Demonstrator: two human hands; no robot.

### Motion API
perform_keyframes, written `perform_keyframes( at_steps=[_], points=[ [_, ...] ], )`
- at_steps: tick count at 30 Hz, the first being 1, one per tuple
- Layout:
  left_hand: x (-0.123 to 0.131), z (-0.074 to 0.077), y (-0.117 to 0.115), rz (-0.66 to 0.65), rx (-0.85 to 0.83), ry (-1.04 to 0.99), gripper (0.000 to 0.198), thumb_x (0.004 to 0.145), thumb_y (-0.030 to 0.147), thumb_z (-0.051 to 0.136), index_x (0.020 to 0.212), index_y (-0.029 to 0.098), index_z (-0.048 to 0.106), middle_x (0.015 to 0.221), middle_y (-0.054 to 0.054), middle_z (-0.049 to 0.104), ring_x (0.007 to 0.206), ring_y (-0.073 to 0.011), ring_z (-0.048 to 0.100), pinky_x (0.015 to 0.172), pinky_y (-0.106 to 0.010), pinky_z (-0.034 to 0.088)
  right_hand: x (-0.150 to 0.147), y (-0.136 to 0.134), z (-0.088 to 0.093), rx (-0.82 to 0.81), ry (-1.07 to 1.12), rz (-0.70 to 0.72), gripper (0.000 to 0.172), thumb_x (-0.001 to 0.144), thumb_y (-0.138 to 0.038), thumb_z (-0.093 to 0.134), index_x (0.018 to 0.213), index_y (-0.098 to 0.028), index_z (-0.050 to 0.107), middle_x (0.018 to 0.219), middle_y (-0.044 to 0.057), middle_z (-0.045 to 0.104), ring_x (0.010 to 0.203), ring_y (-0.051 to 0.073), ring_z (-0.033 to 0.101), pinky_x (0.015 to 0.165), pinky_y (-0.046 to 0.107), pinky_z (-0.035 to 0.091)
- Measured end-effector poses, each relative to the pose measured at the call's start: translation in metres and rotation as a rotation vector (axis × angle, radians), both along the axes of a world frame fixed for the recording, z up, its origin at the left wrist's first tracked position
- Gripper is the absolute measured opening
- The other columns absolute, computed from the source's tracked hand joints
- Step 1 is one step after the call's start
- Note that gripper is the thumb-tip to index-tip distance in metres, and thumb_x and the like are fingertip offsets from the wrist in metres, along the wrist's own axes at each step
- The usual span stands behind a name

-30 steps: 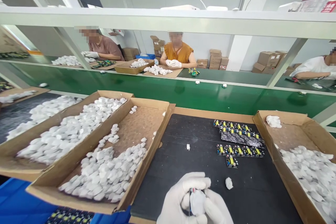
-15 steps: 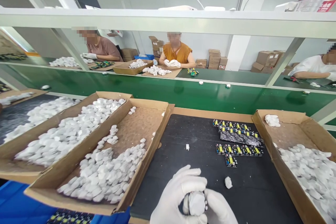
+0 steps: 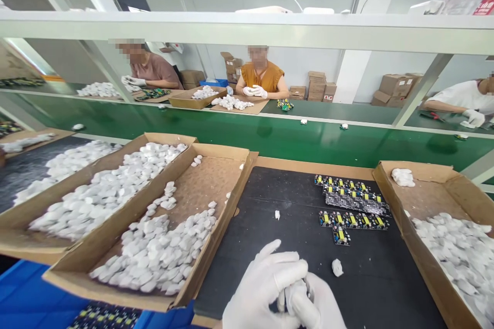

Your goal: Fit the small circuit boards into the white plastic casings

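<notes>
My left hand (image 3: pixel 262 285), in a white glove, curls round a small white rounded piece (image 3: pixel 295 295) at the bottom middle of the head view. My right hand (image 3: pixel 326 300), gloved too, presses its fingers against the piece from the other side. Fingers hide much of it. A white crumpled lump (image 3: pixel 337 268) lies on the black mat (image 3: pixel 370 288) just beyond my right hand. Farther up the mat lie rows of circuit boards (image 3: pixel 353 220) with yellow parts, and a small white scrap (image 3: pixel 277 214).
Left of the mat, a cardboard tray (image 3: pixel 219 164) and another tray (image 3: pixel 154 138) hold many white pieces. A third tray (image 3: pixel 432 172) stands at the right. Blue bins (image 3: pixel 31 288) sit lower left. Beyond the green belt (image 3: pixel 270 136), gloved people work under a white shelf (image 3: pixel 216 28).
My fingers have closed further over the white piece, covering more of it. My right fingers have moved in across its front. The view has shifted slightly.
</notes>
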State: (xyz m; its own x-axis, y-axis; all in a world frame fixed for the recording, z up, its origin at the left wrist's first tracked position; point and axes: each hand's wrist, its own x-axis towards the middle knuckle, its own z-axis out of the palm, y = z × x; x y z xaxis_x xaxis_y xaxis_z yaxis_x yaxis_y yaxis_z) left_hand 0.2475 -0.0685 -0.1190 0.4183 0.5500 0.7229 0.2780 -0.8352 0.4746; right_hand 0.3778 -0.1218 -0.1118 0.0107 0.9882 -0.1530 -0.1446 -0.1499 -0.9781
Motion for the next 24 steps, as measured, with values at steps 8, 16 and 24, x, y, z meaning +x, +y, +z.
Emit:
perform_keyframes(
  at_steps=[8,16,24],
  points=[
    [0.002,0.006,0.003,0.018,-0.028,0.138,0.046,0.063,0.016,0.068,0.107,0.024,0.058,0.089,-0.003,0.074,0.083,-0.0201,0.070,0.097,-0.043,0.048,0.005,0.001,-0.012,-0.031,-0.093,-0.002,0.057,0.077,-0.070,0.050,0.088,-0.015,0.062,0.082,0.007,0.064,0.086,0.025,0.059,0.081,0.035,0.044],
    [-0.005,0.005,0.006,0.050,0.190,0.275,0.052,0.068,0.013,0.062,0.118,0.020,0.053,0.098,-0.005,0.075,0.087,-0.0190,0.070,0.113,-0.041,0.026,-0.008,-0.001,-0.030,0.015,-0.197,-0.162,0.049,0.080,-0.044,0.057,0.118,-0.014,0.057,0.117,0.015,0.062,0.112,0.026,0.056,0.100,0.032,0.037],
    [0.005,-0.014,-0.004,0.166,0.073,0.088,0.043,0.073,0.016,0.062,0.115,0.023,0.056,0.105,-0.006,0.072,0.103,-0.0209,0.065,0.099,-0.040,0.049,-0.005,0.003,-0.007,-0.111,-0.154,-0.057,0.034,0.077,-0.044,0.059,0.093,-0.015,0.056,0.077,0.005,0.060,0.073,0.020,0.058,0.063,0.028,0.048]
  ],
)
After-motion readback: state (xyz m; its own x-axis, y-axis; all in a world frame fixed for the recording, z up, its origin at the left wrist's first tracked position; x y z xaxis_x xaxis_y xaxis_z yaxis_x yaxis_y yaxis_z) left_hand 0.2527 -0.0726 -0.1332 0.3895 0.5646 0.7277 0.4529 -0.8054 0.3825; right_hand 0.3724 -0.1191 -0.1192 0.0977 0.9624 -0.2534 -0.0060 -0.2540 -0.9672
